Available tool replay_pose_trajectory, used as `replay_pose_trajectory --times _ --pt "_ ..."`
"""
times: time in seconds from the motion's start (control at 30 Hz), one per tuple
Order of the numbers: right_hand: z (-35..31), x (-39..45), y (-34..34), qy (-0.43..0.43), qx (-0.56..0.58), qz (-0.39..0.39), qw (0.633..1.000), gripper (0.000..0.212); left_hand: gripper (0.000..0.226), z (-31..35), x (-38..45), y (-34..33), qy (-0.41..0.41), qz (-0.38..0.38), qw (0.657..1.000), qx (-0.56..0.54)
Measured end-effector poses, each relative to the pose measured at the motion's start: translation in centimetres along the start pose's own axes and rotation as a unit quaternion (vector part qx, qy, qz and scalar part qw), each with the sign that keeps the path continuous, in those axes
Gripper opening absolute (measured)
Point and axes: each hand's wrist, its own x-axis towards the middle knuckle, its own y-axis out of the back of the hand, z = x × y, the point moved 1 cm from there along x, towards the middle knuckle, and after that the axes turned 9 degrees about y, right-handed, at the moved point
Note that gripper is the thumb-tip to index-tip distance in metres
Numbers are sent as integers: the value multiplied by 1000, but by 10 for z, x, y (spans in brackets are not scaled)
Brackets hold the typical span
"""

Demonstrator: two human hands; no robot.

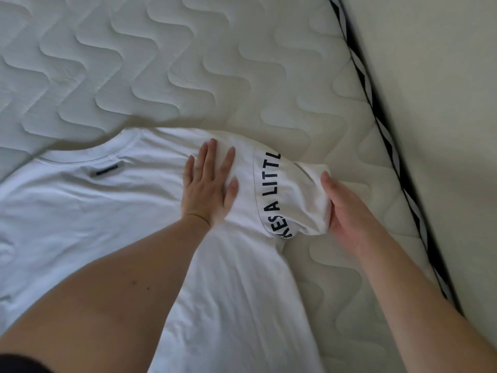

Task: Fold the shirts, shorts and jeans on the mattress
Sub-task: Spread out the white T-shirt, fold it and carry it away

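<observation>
Forearms over white shirt (107, 211), spread.

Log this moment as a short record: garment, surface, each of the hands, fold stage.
garment: white T-shirt, lying spread out, neck label up, dark lettering along the sleeve
surface: quilted mattress, dark piping at its edge beside a wall
left hand: flat, fingers straight, pressing the shirt near the shoulder
right hand: grips the end of the sleeve
fold stage: sleeve not yet folded in; body still unfolded
</observation>
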Motion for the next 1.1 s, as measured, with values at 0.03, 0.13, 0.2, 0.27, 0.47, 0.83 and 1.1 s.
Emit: replay_pose_trajectory --times 0.03,0.13,0.2,0.27,0.47,0.83,1.1 --pt "-2 5 -2 -26 39 -18 999 76 63 0 0 0 -3 2 1000 2" --pt "-17 16 -7 -65 57 -10 996 82 61 0 0 0 -4 4 1000 7" --pt "-28 22 -10 -37 -126 29 991 67 61 0 0 -1 -4 2 1000 9" --pt "-34 30 -12 29 -287 91 953 52 62 -1 0 -2 -4 0 1000 8" --pt "-21 14 14 87 -261 250 928 47 72 -1 0 -3 11 5 1000 -9" --pt "14 2 7 106 164 151 969 32 60 -1 0 -2 -4 -8 1000 11" --pt "32 -4 13 169 -118 194 959 33 61 -1 0 -2 -2 -3 1000 5"
